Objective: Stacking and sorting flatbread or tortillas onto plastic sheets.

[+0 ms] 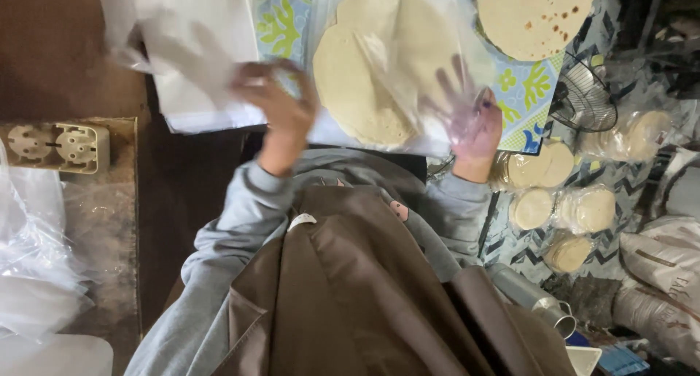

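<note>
A clear plastic bag point(379, 26) holding a few pale round flatbreads point(361, 92) lies on a patterned tablecloth point(281, 19) in front of me. My left hand point(281, 106), blurred, curls its fingers on the bag's left edge, beside a pile of white and clear plastic bags point(197, 48). My right hand point(472, 121) wears a thin clear glove. Its fingers are spread flat on the bag's right side, over the flatbreads. I wear grey sleeves and a brown apron point(364, 288).
A stack of browned flatbreads point(532, 12) sits at the top right. Several bagged flatbread packs point(561, 194) lie at the right, near a small fan point(583, 99), a metal cup point(543, 307) and sacks point(663, 274). A double socket point(55, 146) and loose plastic point(33, 237) are at the left.
</note>
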